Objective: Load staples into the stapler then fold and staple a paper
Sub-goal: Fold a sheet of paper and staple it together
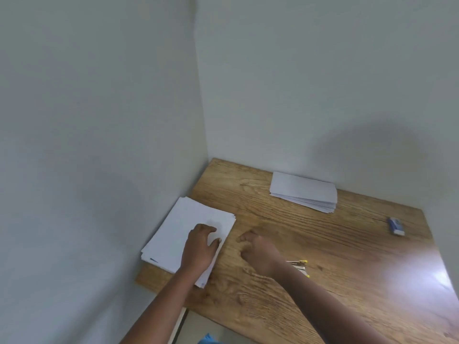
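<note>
Left hand (198, 249) flat, fingers relaxed, resting on paper stack (183, 227) at worktop (335, 281) left edge. Right hand (258, 252) curled, grasping nothing, just beside. Stapler (299, 265) partly hidden behind right wrist.

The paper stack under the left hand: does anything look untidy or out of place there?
Yes. The paper stack is fanned, its sheets misaligned, and its near corner juts over the table edge. The left hand rests on it.

I see a wooden table (285, 244) set in a wall corner. On it lie a stack of flat paper (183, 227), folded sheets (303, 191), a small blue box (395, 226) and a part-hidden yellow-tipped item (300, 265).
</note>
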